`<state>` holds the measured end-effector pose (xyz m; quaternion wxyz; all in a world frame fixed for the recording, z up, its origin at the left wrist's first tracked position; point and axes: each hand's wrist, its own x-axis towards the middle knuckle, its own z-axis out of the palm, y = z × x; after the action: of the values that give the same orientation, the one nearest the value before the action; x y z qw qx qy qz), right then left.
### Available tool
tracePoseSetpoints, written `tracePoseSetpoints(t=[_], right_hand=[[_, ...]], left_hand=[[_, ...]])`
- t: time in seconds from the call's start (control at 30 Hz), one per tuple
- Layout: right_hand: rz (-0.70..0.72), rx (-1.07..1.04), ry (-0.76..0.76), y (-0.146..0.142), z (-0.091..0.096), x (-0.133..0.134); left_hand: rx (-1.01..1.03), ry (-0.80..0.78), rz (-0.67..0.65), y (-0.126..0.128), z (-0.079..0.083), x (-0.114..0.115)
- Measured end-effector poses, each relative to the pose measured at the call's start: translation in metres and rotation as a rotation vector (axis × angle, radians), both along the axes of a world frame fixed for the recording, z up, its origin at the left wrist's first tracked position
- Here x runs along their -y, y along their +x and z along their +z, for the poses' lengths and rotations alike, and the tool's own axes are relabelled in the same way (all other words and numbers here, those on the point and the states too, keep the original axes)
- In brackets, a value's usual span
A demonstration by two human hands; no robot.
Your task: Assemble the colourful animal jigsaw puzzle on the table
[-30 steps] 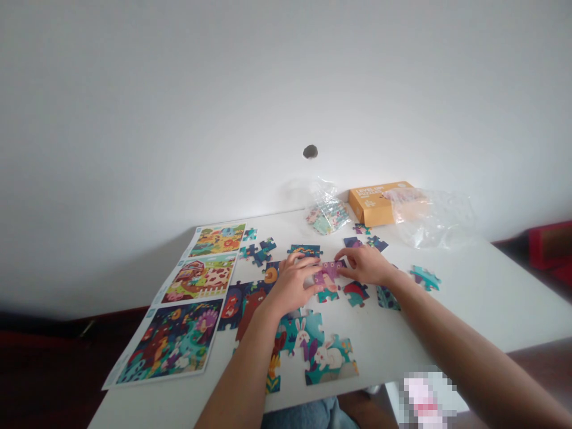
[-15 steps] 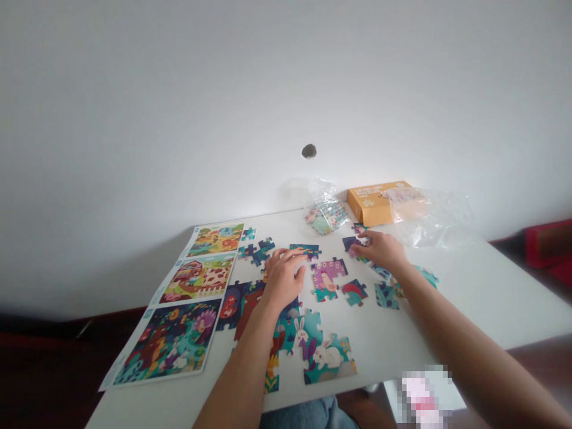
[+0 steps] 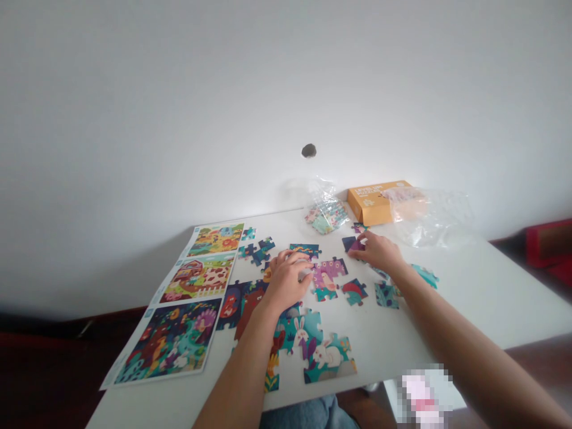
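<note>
Head view: right hand [image 3: 379,249] is off the pink peacock section [image 3: 328,277] it was touching a second ago and now sits up and right of it, fingertips at the purple piece [image 3: 351,243]. Fingers bent, narrow; can't tell if the piece is pinched or only touched, it looks flat on the table [image 3: 473,298].

Left hand [image 3: 288,280] pulled left half a second ago, now back right: thumb by the section's left edge, fingers at the near side of the blue strip piece [image 3: 304,248]. Half spread, thumb apart from bent fingers, nothing seen in its grasp. Contact with the section: can't tell.

Section itself holds position, clear of the right hand, a gap between it and the purple piece. My read: right hand has switched to handling that piece, left is minding the section. No new join visible.

Unchanged: bear section [image 3: 250,304] partly under the left arm, rabbit block [image 3: 330,360] near the front edge, red-and-teal piece [image 3: 354,292] loose just beside the peacock section, picture sheet [image 3: 170,339] at left.
</note>
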<state>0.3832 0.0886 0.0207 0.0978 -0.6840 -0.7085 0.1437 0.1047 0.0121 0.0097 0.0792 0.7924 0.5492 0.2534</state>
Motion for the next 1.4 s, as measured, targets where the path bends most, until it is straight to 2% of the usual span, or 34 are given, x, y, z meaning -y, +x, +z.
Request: tracePoseSetpoints(t=[0.2,0.33,0.4,0.47,0.53,0.63,0.73,0.83,0.97,1.07,1.17,1.27,1.33,1.4], right_hand=[[-0.085,-0.214,0.087,0.002,0.002,0.0],[0.012,-0.567,0.123,-0.002,0.001,0.002],[0.075,-0.82,0.063,-0.009,0.001,0.006],[0.141,-1.043,-0.058,-0.02,0.001,0.013],[0.226,-1.163,-0.196,-0.031,0.003,0.022],[0.367,-1.146,-0.35,-0.043,0.006,0.034],[0.451,-1.085,-0.44,-0.045,0.009,0.04],[0.499,-0.981,-0.507,-0.037,0.015,0.039],[0.575,-0.723,-0.616,-0.018,0.021,0.034],[0.559,-0.492,-0.574,-0.006,0.022,0.029],[0.564,-0.354,-0.396,0.0,0.023,0.026],[0.555,-0.49,-0.156,-0.007,0.024,0.028],[0.542,-0.634,-0.109,-0.019,0.023,0.032],[0.55,-0.74,-0.124,-0.031,0.019,0.036]], left_hand=[[0.017,-0.004,-0.029,0.001,0.0,0.001],[0.056,0.028,-0.079,0.0,-0.003,0.0],[0.096,0.067,-0.109,0.001,-0.004,-0.001],[0.144,0.1,-0.134,0.002,-0.005,-0.002],[0.185,0.114,-0.161,0.003,-0.005,-0.003],[0.215,0.097,-0.199,0.007,-0.004,-0.001],[0.236,0.081,-0.188,0.009,-0.003,0.0],[0.277,0.092,-0.135,0.008,-0.004,0.0],[0.346,0.095,-0.088,0.005,-0.007,-0.002],[0.377,0.093,-0.073,0.005,-0.008,-0.002],[0.392,0.076,-0.107,0.006,-0.008,-0.001],[0.365,0.031,-0.191,0.008,-0.005,0.001],[0.339,0.009,-0.235,0.01,-0.004,0.002],[0.313,-0.005,-0.266,0.012,-0.003,0.004]])
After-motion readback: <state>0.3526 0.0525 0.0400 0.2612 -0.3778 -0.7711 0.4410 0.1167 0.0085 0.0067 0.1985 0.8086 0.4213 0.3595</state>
